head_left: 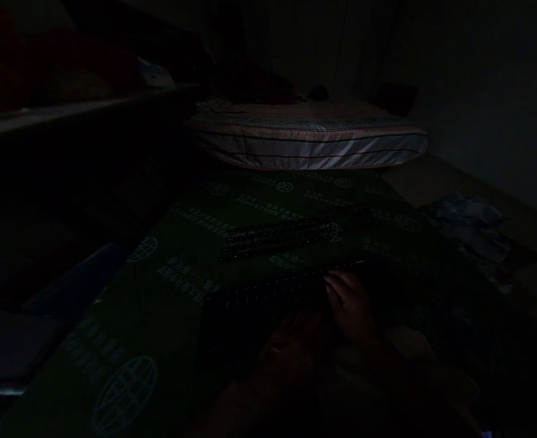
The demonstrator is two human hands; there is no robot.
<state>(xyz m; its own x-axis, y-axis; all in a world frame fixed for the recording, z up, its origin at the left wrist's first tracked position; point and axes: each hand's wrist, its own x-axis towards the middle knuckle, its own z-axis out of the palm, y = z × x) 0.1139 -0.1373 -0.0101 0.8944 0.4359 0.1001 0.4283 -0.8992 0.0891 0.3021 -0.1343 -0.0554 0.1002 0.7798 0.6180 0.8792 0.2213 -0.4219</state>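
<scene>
The picture is very dark. A black flat panel with rows of small light dots lies on a green printed board; its exact kind cannot be made out. My right hand is at the panel's far right part, its fingers bent and drawn together at the surface. Whatever they pinch is too dark to name. Lower and to the left, my left hand rests over the near part of the panel, its fingers lost in shadow. Beyond the panel lie several thin dark strips, side by side, also dotted with light specks.
A mattress with a striped cover stands past the board's far end. Along the left runs a raised shelf or tabletop with objects on it. Crumpled cloth or plastic lies on the floor at right, near a pale wall.
</scene>
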